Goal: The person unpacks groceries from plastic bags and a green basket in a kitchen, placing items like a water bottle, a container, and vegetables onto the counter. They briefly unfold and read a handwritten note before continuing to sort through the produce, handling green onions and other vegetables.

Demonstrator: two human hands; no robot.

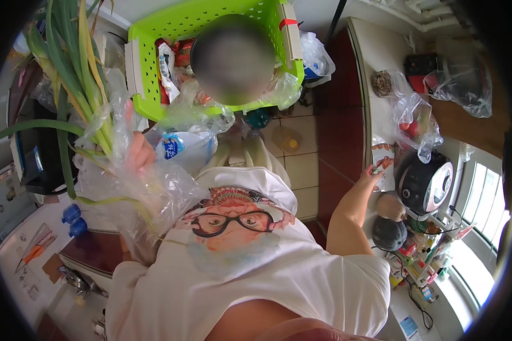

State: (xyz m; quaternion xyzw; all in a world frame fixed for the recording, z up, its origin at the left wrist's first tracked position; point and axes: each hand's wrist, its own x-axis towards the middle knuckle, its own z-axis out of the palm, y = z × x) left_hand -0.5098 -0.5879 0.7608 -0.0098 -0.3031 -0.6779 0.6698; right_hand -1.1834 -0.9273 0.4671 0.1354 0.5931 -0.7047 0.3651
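My left hand (141, 150) grips a clear plastic bag (170, 187) at the left. Long green onions (83, 85) stick out of the bag, with some yellowed leaves and one bent leaf hanging low. Beside that hand is a white plastic package (183, 147) with a blue label bearing writing. My right arm stretches out to the right, and my right hand (374, 170) is at a pale printed packet (383, 160) on the counter. Something small, whitish green shows at its fingertips. Whether the fingers hold it or the packet is too small to tell.
Ahead stands a green plastic basket (143, 102) of packets; a blurred round patch covers part. On the right counter are a black electric cooker (424, 181), a bag of red produce (414, 123), a tan squash (390, 206) and a dark pumpkin (389, 233). A faucet (83, 283) is lower left.
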